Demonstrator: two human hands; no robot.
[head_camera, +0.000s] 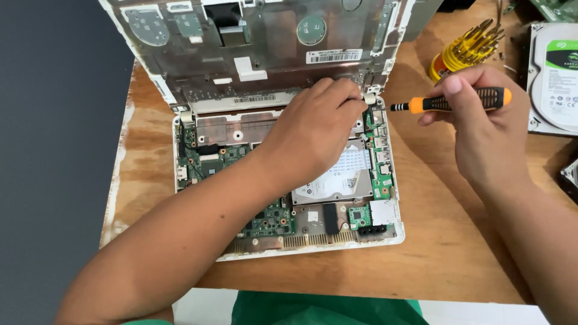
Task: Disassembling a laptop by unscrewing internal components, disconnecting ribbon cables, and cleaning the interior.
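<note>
An opened white laptop lies on the wooden table, its green circuit board and silver hard drive exposed. Its metal-backed upper panel stands tilted up behind. My left hand reaches across the base, fingers curled down at the right hinge, touching the area where the panel meets the base. My right hand hovers to the right of the laptop, holding an orange and black screwdriver level, its tip pointing left toward the hinge.
A yellow holder of screwdriver bits stands at the back right. A loose silver hard drive lies at the right edge. The table's near edge runs along the bottom, the left edge beside a dark floor.
</note>
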